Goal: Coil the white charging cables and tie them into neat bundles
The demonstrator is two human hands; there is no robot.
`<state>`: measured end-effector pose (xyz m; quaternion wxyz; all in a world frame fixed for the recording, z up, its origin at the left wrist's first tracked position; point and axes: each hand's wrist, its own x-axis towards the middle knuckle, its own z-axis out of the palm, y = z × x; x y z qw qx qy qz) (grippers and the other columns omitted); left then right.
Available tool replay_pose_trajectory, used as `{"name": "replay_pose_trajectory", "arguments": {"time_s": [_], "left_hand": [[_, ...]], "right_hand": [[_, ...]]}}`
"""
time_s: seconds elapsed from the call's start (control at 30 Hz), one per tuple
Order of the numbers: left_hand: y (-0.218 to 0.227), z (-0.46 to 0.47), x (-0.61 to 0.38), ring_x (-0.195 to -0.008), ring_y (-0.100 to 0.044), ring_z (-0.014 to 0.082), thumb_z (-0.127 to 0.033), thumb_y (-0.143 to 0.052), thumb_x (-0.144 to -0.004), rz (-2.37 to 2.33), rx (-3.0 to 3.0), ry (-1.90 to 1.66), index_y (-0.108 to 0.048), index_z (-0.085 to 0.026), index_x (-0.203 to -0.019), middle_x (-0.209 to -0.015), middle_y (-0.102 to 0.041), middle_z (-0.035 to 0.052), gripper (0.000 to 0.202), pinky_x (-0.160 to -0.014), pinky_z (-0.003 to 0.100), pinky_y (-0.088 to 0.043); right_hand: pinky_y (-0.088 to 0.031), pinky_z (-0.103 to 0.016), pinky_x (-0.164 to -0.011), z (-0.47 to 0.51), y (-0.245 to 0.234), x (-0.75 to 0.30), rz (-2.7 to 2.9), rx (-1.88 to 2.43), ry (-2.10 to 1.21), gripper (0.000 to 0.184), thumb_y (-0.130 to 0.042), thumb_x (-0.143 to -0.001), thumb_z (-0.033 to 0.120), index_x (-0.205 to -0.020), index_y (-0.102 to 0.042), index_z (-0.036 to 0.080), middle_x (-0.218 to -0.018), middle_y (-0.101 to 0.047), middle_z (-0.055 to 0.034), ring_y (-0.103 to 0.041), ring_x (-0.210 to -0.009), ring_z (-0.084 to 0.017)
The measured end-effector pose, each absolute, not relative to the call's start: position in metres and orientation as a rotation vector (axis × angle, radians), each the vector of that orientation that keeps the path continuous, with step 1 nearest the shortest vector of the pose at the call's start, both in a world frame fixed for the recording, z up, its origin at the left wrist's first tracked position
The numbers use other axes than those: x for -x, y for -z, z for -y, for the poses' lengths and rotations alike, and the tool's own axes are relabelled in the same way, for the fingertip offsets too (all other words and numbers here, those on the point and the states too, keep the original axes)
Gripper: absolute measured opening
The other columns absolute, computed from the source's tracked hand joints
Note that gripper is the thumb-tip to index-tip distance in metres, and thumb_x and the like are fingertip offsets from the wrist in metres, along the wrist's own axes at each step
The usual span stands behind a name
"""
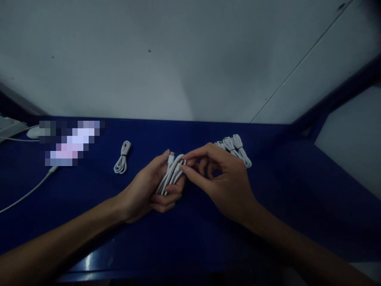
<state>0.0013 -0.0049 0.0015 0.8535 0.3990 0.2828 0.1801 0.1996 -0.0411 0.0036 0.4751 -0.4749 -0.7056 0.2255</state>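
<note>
A white USB cable, looped into a loose bundle, lies in my left hand, whose fingers curl round it from below. One metal plug of the cable points up past my left thumb. My right hand pinches the right side of the same bundle between thumb and forefinger, near a white connector end. Its other fingers are bent and partly hidden. Left of my hands a tied white cable bundle rests on the blue table. Behind my right hand lie several more tied white cables, partly covered by it.
At the left is a bright, pixelated object with a white cord running from it to the table's left side. Another white cord comes in at the far left. A pale wall rises behind the table.
</note>
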Motion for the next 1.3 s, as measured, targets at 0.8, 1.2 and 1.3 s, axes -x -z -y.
{"name": "replay_pose_trajectory", "arguments": {"time_s": [0.8, 1.2, 1.3], "left_hand": [[-0.011, 0.025, -0.011, -0.05, -0.035, 0.0092, -0.057, -0.043, -0.113, -0.887, -1.332, -0.407, -0.066, -0.017, -0.081, -0.061, -0.046, -0.003, 0.056, -0.046, 0.02, -0.028], [-0.007, 0.027, -0.009, -0.05, -0.027, 0.0085, -0.053, -0.048, -0.112, -0.885, -1.321, -0.421, -0.05, -0.02, -0.078, -0.06, -0.034, -0.0069, 0.048, -0.046, 0.021, -0.025], [-0.009, 0.029, -0.008, -0.054, -0.027, 0.01, -0.054, -0.046, -0.113, -0.807, -1.302, -0.451, -0.061, -0.019, -0.09, -0.064, -0.034, -0.0069, 0.045, -0.047, 0.022, -0.027]], "right_hand": [[-0.031, -0.027, -0.048, 0.038, 0.008, -0.201, 2.021, 1.134, -0.15, 0.041, -0.048, -0.11, 0.017, -0.07, -0.041, 0.023, -0.057, -0.046, 0.006, -0.036, -0.047, -0.007], [-0.032, -0.029, -0.05, 0.036, 0.012, -0.203, 2.091, 1.082, -0.011, 0.042, -0.055, -0.111, 0.027, -0.069, -0.057, 0.02, -0.059, -0.055, 0.0025, -0.043, -0.05, -0.009], [-0.032, -0.028, -0.05, 0.036, 0.01, -0.203, 2.0, 1.108, -0.052, 0.05, -0.053, -0.112, 0.025, -0.062, -0.049, 0.021, -0.054, -0.05, 0.0038, -0.04, -0.048, -0.008]]}}
